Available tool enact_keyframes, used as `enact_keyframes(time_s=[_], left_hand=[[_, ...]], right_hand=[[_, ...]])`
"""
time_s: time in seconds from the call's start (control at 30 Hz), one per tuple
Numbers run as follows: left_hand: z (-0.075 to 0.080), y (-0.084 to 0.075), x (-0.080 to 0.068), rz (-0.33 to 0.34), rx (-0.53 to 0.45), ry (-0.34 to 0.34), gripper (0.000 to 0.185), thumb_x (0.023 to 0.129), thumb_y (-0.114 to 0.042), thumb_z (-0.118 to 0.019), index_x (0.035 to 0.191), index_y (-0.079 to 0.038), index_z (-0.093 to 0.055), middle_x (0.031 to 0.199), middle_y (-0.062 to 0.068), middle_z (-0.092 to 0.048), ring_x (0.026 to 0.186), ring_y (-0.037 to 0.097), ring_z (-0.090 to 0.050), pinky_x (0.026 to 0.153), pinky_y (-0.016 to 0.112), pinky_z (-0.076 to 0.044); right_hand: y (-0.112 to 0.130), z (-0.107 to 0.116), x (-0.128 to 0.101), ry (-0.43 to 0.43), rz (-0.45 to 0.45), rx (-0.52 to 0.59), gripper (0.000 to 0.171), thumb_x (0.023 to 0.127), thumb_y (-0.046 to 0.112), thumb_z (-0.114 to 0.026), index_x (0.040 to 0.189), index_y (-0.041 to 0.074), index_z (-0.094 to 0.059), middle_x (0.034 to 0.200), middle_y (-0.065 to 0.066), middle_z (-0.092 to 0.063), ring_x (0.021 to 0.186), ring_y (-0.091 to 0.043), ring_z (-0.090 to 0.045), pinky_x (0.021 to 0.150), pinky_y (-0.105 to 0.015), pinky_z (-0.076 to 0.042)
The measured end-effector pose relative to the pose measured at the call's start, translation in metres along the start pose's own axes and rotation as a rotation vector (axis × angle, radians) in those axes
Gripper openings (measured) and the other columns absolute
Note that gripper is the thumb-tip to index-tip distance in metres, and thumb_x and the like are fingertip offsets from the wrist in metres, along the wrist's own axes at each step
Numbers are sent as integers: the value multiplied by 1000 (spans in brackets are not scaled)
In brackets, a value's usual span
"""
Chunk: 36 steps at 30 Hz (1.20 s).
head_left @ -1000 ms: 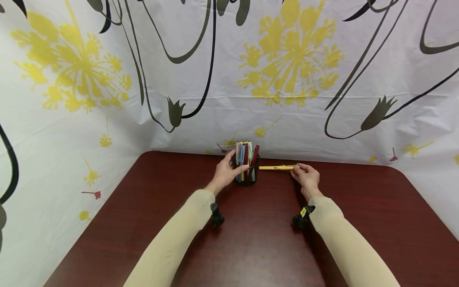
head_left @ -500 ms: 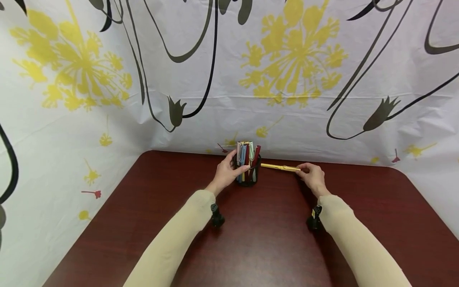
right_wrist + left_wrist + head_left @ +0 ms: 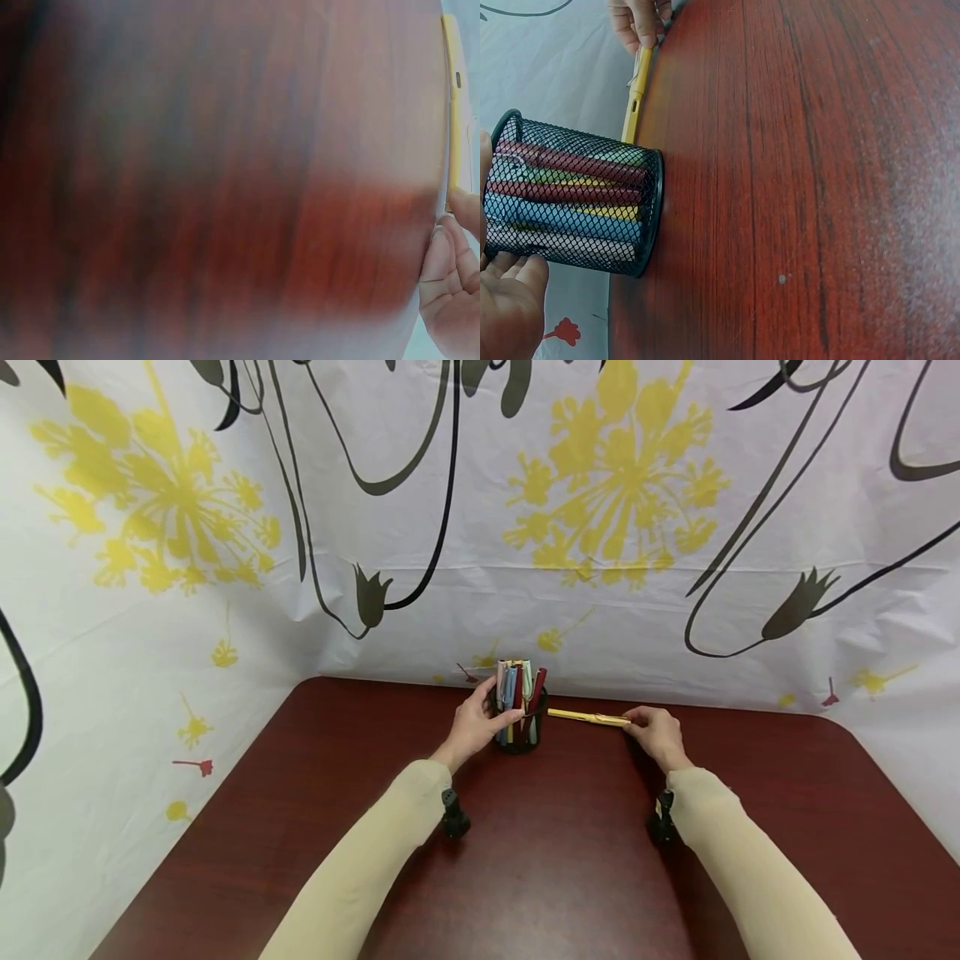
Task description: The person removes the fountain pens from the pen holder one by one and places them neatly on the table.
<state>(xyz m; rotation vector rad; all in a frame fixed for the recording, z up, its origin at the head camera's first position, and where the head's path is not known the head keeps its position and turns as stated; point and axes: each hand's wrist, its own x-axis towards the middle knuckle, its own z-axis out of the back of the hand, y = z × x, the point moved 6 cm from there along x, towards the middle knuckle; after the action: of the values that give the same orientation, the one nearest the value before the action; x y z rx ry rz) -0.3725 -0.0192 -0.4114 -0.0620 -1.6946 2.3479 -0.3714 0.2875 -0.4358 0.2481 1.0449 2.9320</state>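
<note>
- Our left hand (image 3: 474, 727) curls round the black mesh pen cup (image 3: 519, 727) in the head view, steadying it on the dark red table (image 3: 540, 860); coloured pens (image 3: 517, 689) stand upright in the cup.
- Our right hand (image 3: 658, 735) pinches one end of a yellow pen (image 3: 588, 717), which lies level just right of the cup, its far tip near the rim.
- From the left wrist, we see the mesh pen cup (image 3: 574, 196) against our palm (image 3: 510, 307), the yellow pen (image 3: 636, 94) beyond it, and our right fingertips (image 3: 639, 21) at its end.
- From the right wrist, blurred, we see the yellow pen (image 3: 453, 97) along the table edge, our fingertips (image 3: 450, 247) gripping its near end.
</note>
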Motion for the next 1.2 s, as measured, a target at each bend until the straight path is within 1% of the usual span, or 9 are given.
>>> enact_keyframes(time_s=[0.37,0.7,0.93,0.97,1.03,1.13,1.17,1.2], left_hand=[[0,1,0,1,-28,11,80,85,-31,-71,149,-17,-27,149,12,-36,135,27,-37,105,42,-39],[-1,2,1,5,-10,2,80,85,-31,-71,150,-16,-27,149,11,-35,136,27,-37,104,41,-40],[-1,0,0,0,0,9,82,85,-33,-71,150,-14,-25,149,12,-35,135,27,-38,104,41,-40],[0,-4,-2,4,-5,14,82,85,-31,-70,150,-13,-24,149,14,-34,135,28,-37,104,42,-40],[-1,-6,-3,-9,1,11,80,87,-30,-69,150,-10,-24,148,16,-35,134,30,-38,103,42,-41],[0,-9,-4,-2,-23,21,80,87,-26,-69,150,-9,-23,148,18,-34,135,32,-37,103,45,-40],[0,-9,-4,0,-29,23,80,87,-25,-69,150,-9,-22,148,19,-34,135,32,-36,103,46,-40],[-1,-4,-1,-3,-33,20,80,87,-26,-69,150,-10,-23,148,18,-34,135,32,-37,103,46,-40]], right_hand=[[-2,-4,5,28,-34,-5,22,91,9,-61,109,-3,-67,119,-26,-59,110,-46,-49,92,-57,-40],[-3,-4,6,30,-38,1,25,92,9,-60,114,-3,-65,122,-26,-58,112,-46,-49,93,-57,-39],[-1,-3,5,22,-36,-7,26,90,9,-61,114,-2,-65,117,-26,-60,106,-45,-51,90,-56,-40],[-1,-3,5,24,-36,-8,26,90,9,-61,114,-2,-65,116,-26,-61,105,-45,-51,89,-56,-41],[-1,-2,5,26,-31,-11,27,90,8,-61,115,-2,-65,114,-26,-61,104,-45,-52,88,-56,-41],[0,-2,4,26,-18,-15,27,90,8,-61,115,-2,-64,112,-26,-62,104,-45,-53,88,-56,-41],[0,-3,4,29,-13,-14,27,90,8,-60,115,-2,-64,112,-27,-62,104,-45,-53,88,-56,-41],[0,-3,4,31,-9,-14,27,90,8,-60,116,-3,-64,112,-27,-62,104,-45,-53,89,-56,-41]])
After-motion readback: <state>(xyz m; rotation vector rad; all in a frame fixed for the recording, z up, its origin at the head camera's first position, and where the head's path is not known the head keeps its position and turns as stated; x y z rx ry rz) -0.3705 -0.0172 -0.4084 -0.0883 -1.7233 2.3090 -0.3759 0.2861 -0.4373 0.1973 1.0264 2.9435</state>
